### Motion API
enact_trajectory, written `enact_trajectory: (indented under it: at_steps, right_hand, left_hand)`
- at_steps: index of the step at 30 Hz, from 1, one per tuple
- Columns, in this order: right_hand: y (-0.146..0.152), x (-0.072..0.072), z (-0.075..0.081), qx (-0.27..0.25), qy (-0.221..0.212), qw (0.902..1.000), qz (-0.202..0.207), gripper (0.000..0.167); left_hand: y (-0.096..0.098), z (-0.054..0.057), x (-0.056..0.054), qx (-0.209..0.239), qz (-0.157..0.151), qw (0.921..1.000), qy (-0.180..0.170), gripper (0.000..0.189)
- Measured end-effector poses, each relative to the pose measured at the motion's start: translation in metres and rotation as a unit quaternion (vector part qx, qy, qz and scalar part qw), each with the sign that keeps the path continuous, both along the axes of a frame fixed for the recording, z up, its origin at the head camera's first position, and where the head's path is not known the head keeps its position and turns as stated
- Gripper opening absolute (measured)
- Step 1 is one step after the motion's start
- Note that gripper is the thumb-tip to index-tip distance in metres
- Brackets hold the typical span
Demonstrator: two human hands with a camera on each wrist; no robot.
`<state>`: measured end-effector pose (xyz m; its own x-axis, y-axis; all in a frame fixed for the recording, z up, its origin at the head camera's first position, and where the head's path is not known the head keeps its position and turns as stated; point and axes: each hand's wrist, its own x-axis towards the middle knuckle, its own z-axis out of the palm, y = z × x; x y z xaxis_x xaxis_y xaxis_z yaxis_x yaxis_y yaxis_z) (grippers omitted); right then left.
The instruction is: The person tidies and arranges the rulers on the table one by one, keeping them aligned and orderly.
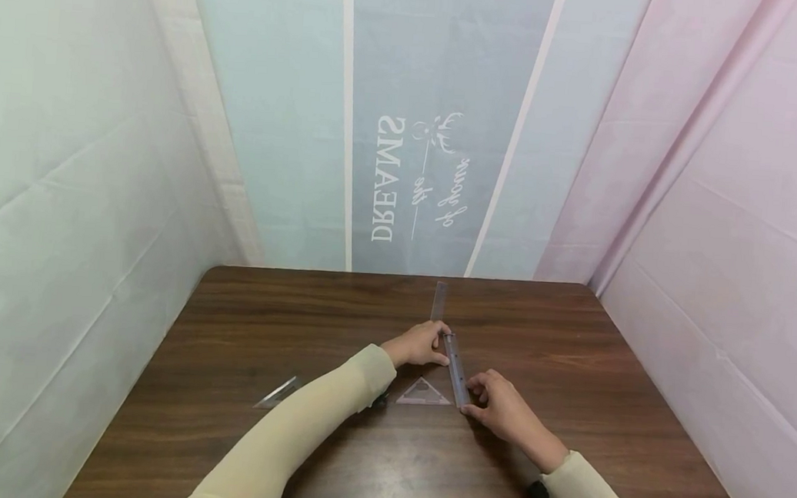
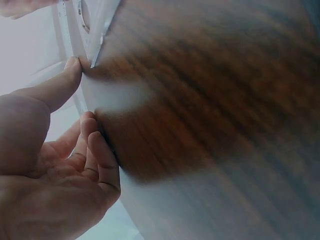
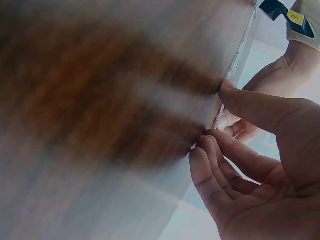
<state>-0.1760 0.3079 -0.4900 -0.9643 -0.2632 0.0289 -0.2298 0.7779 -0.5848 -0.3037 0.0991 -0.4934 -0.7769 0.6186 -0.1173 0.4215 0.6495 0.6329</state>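
Note:
A clear plastic ruler point(image 1: 455, 370) lies at a slant on the brown table between both hands. My left hand point(image 1: 421, 345) holds its far part, index finger at the far end and thumb at the left edge. At the near end my right hand point(image 1: 501, 407) grips it, with the thumb at the bottom corner and the index finger by the right edge. In the right wrist view, the ruler's marked edge point(image 3: 219, 116) shows between thumb and fingertips. Just left of the ruler lies a clear set square point(image 1: 423, 392), whose edge point(image 2: 104, 35) also shows in the left wrist view.
Beyond the left hand, another clear straight strip point(image 1: 439, 302) lies near the table's back edge. A second clear triangle point(image 1: 280, 393) lies to the left, partly behind the left sleeve point(image 1: 317, 413). Fabric walls surround the wooden table point(image 1: 262, 309) at the back and sides.

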Motion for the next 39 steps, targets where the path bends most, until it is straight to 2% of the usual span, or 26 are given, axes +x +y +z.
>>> enact_trajectory:
  at_steps: [10,17,24,30,37,39]
  right_hand:
    - [0.000,0.002,-0.002,-0.002,-0.006,0.9999,-0.008,0.033]
    - [0.001,0.002,-0.005,-0.006,-0.009,0.9999,-0.008,0.033]
    - [0.000,0.001,-0.003,-0.005,-0.011,0.9999,-0.005,0.034]
    - [-0.001,-0.001,-0.001,-0.001,-0.009,1.0000,0.000,0.033]
    - [-0.001,-0.006,0.005,-0.013,-0.040,0.9991,-0.012,0.029]
    - [-0.001,-0.010,0.006,-0.013,-0.037,0.9991,-0.012,0.027]
  left_hand:
    - [0.001,0.002,0.002,0.005,0.002,1.0000,-0.002,0.062]
    - [0.004,-0.007,-0.001,-0.016,0.006,0.9998,0.000,0.065]
    - [0.001,-0.002,0.001,0.010,-0.003,0.9998,0.018,0.065]
    - [-0.001,-0.001,0.001,0.010,-0.003,0.9997,0.020,0.065]
    - [-0.001,-0.002,0.004,0.013,-0.004,0.9996,0.025,0.066]
    - [-0.001,-0.003,0.004,0.016,-0.002,0.9995,0.028,0.066]
